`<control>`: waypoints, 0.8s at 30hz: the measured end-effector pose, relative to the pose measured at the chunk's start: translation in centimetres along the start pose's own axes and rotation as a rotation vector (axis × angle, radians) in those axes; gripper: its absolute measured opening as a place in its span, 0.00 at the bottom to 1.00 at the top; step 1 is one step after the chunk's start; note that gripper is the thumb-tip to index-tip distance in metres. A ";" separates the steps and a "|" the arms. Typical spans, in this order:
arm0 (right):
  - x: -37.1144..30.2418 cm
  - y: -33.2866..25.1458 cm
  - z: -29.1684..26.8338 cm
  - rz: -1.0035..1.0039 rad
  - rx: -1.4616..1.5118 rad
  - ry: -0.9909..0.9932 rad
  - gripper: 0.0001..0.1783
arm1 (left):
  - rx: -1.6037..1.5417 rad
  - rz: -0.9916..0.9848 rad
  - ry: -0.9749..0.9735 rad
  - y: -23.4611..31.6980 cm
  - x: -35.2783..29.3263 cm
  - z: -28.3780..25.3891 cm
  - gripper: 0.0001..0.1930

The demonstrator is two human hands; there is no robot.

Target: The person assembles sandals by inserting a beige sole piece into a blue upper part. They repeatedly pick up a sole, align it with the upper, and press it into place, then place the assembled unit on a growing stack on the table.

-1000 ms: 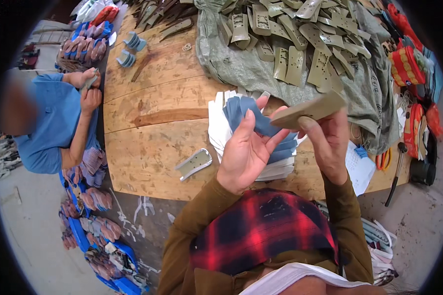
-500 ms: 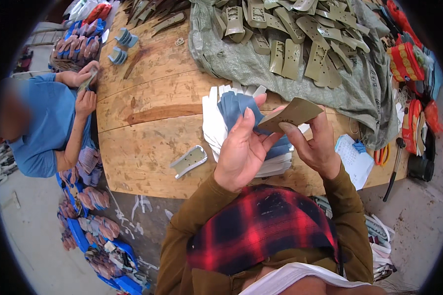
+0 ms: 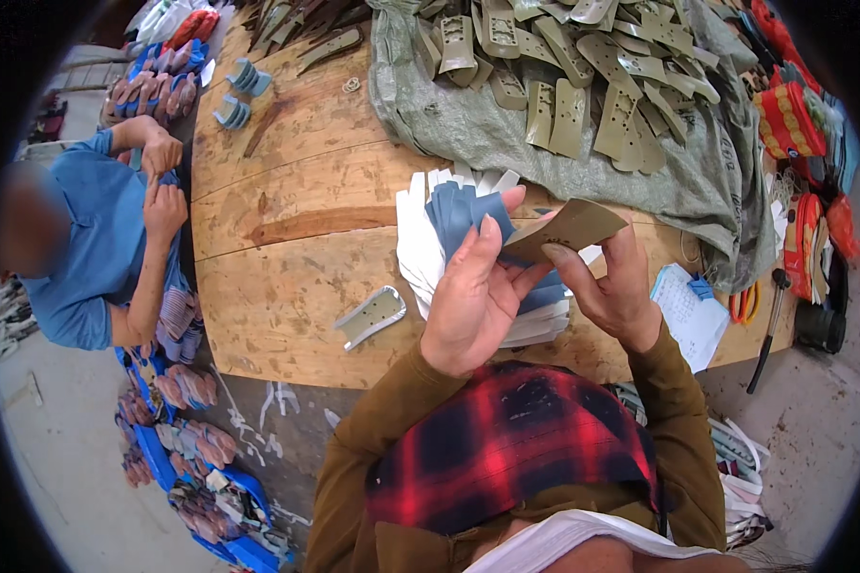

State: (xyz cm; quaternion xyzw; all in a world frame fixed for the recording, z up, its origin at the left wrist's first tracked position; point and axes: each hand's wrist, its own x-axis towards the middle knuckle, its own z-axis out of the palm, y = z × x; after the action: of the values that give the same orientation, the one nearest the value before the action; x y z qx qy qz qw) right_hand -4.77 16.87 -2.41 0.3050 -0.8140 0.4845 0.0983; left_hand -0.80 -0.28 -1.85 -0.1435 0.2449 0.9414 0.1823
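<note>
R hand (image 3: pixel 613 291) pinches olive pc (image 3: pixel 578 224), thumb flat on near face, other fingers behind it. L hand (image 3: pixel 468 310) palm up, thumb stood away from its fingers; some L fingertips hidden behind pc's left end, so can't tell if they touch it. Pc sits btwn the two hands, above R thumb, tilted.

Vs 1.0 s ago: pc's right end has swung in toward L fingers & its face shows more; R hand came in & down a bit. Vs 0.5 s ago: both hands & pc nearly same. Co-worker (image 3: pixel 96 229), far left of L fingers, changed most: had a pale pc in hand; now the co-worker's hands (image 3: pixel 165 208) are close together, upper one curled, can't tell what's in it.

Blue strips (image 3: pixel 457 215) just behind L thumb, over white strips (image 3: pixel 419 229), which fan out left of & under L hand; same place as before. Edged olive pc (image 3: pixel 373 317), w/ white rim, on table (image 3: pixel 301 267) left of L palm, unmoved. Pile of olive pcs (image 3: pixel 571 110) on grey-green sack (image 3: pixel 430 124), beyond R fingers. Paper (image 3: pixel 686 315) w/ writing just right of R wrist.
</note>
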 end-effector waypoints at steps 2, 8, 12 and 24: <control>0.2 -0.6 -0.3 -0.077 -0.045 0.028 0.24 | 0.014 0.025 -0.031 -0.1 -0.2 0.0 0.24; -0.6 -0.2 -1.0 -0.327 -0.056 -0.047 0.21 | 0.387 0.207 -0.106 1.3 -0.4 0.0 0.27; -0.3 -0.5 -1.2 -0.461 -0.167 -0.028 0.16 | 0.912 0.422 0.067 3.2 -1.1 0.8 0.13; -0.9 -0.4 -0.8 -0.392 -0.276 -0.001 0.21 | 1.489 0.809 0.130 2.2 -2.4 2.1 0.08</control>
State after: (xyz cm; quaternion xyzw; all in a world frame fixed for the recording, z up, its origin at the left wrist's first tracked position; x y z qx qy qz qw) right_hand -3.94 17.79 -2.06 0.4412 -0.7977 0.3401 0.2310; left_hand 0.06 -1.66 1.65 0.0587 0.8428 0.5174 -0.1360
